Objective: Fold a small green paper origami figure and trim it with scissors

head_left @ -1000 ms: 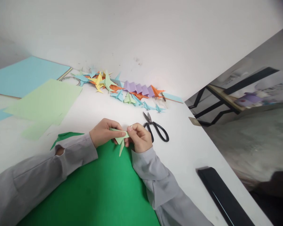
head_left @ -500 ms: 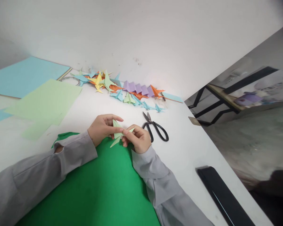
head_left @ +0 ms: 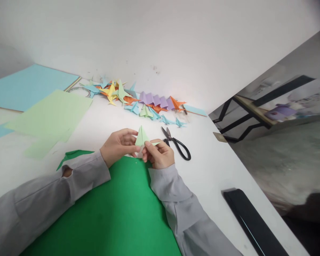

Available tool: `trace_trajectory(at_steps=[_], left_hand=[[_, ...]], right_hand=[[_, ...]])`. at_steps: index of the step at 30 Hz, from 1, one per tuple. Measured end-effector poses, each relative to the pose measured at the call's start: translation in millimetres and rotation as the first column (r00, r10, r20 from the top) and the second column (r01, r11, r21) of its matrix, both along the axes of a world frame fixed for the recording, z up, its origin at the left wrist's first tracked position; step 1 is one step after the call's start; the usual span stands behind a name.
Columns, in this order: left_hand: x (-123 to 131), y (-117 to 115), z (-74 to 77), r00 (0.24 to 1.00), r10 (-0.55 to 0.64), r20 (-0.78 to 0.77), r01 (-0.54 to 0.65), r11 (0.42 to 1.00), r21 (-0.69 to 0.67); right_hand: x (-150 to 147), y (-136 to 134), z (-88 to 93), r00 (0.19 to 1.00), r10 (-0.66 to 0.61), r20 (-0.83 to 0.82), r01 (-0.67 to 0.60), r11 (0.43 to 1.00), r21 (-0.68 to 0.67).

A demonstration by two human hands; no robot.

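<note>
A small pale green folded paper [head_left: 141, 137] is held up between my hands, with its pointed flap upright and a crease down the middle. My right hand [head_left: 161, 155] pinches it near the lower right, where a thin pointed piece sticks out past the thumb. On the other side, my left hand [head_left: 119, 145] has its fingers curled at the paper's left edge, the thumb low against it. My fingers hide the lower part. Black-handled scissors [head_left: 177, 142] lie just right of my right hand, blades partly apart.
Folded paper figures [head_left: 121, 93] in several colours line the wall, beside a purple pleated paper [head_left: 156, 100]. Green sheets [head_left: 50, 113] and a large blue sheet [head_left: 29, 87] lie left. A long black object [head_left: 252, 220] rests at the right edge. Green cloth [head_left: 114, 213] is below my arms.
The folded paper has been turned, so its pointed flap now stands upright and the lower points no longer show. My right hand has shifted slightly right.
</note>
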State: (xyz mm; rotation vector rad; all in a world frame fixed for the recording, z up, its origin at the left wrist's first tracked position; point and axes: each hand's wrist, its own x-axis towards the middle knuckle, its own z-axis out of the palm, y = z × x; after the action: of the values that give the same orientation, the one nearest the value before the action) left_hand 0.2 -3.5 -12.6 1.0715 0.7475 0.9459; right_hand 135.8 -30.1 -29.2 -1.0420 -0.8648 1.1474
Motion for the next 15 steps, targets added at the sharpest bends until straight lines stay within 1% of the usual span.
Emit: trace_trajectory(at_steps=[3,7,12,15], left_hand=[[0.4,1.3,-2.7,0.998,0.055,-0.01,-0.055,0.998,0.012],[0.9,2.2,-2.5,0.994,0.11,-0.026,-0.109,0.994,0.031],[1.5,0.5,0.5,0.989,0.081,-0.123,-0.078,0.997,0.028],[1.1,0.0,2.3,0.988,0.084,-0.133,-0.084,0.996,0.012]], right_hand=[[0.4,-0.7,-1.0,0.999,0.01,0.031,-0.009,1.0,-0.014],[1.1,-1.6,-0.9,0.996,0.044,0.073,-0.04,0.998,-0.05],[-1.3,-3.9,1.1,0.976,0.085,0.2,-0.076,0.996,-0.051],[-2.9,-5.6,2.6,0.97,0.084,0.228,-0.07,0.995,-0.072]])
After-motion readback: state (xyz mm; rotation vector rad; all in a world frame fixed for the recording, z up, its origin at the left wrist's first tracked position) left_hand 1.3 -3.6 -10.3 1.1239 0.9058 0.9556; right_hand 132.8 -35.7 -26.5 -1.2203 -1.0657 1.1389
